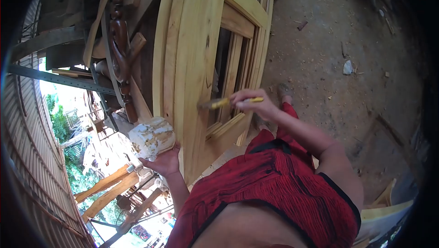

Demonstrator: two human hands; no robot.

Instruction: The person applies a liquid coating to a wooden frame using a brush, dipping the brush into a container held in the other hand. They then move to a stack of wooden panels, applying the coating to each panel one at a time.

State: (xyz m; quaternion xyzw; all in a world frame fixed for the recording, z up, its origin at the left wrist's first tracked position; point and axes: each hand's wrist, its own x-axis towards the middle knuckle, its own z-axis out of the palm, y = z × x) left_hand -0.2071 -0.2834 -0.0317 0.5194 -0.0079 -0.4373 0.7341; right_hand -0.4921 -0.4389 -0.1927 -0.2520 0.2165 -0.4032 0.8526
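My right hand [254, 101] is closed around the yellow handle of a paintbrush [220, 103]. The brush's bristles touch or lie very close to the face of a pale yellowish wooden frame [192, 56], which has panel openings along one side. To the left, my left hand [165, 160] holds a white paint-smeared container [153, 138] with brownish drips on its side. That container is beside the edge of the wooden frame. What is inside it is hidden from this angle.
Dark turned wooden posts [120, 51] and planks lean behind the frame. Rough timber [107, 186] lies at lower left by a corrugated metal sheet [34, 156]. On the right, the dirt floor [315, 42] has wood chips and a whitish lump [348, 67].
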